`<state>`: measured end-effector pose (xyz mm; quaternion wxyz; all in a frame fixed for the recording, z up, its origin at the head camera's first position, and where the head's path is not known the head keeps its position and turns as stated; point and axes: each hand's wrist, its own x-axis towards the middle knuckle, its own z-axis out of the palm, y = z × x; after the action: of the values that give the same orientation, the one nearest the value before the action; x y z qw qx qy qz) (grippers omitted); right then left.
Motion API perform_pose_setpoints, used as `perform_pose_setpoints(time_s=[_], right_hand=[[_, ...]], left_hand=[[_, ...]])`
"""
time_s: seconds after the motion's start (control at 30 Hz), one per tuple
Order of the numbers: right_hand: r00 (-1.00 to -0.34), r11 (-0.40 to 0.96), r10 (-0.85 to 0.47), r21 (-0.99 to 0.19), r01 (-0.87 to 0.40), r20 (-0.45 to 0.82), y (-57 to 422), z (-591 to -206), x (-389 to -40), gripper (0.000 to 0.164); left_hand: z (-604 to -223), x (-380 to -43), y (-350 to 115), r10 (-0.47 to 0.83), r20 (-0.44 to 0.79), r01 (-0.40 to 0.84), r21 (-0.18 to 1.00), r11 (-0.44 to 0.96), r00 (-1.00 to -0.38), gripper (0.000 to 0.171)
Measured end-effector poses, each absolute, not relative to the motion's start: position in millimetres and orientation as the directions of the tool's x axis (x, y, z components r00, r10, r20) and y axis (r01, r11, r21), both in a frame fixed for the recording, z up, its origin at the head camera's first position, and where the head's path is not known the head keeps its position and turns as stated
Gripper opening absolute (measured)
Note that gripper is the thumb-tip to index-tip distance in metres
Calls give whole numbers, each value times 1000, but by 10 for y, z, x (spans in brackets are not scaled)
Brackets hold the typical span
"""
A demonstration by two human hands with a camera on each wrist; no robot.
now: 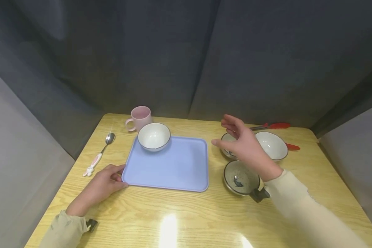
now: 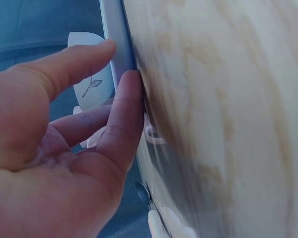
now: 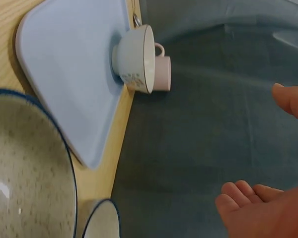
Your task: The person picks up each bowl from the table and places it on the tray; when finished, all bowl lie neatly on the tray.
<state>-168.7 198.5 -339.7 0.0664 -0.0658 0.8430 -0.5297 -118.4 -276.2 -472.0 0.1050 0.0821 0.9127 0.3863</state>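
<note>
The tray (image 1: 179,168) is plain pale blue; the bowl on it (image 1: 154,136) is white with a dark rim and floral print; the mug (image 1: 143,122) is pink; the front bowl (image 1: 239,172) is speckled grey-beige, dark-rimmed, with a dark motif; the table (image 1: 133,220) shows yellow wood grain.

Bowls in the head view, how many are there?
4: a white bowl on the far left corner of the tray; a second bowl, partly hidden by the right hand; the rightmost bowl, beside that; a speckled bowl nearest the person. More may be hidden.
</note>
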Motion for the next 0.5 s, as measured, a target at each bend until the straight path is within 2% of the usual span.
perform_pose_setpoints(time_s=[0.5], right_hand=[[-993,426,-115,-903,-55,6,2477,-3473,-1655,102]], left_hand=[[-4691,-1179,-2740,226,-139,64,705,707,-964,77]])
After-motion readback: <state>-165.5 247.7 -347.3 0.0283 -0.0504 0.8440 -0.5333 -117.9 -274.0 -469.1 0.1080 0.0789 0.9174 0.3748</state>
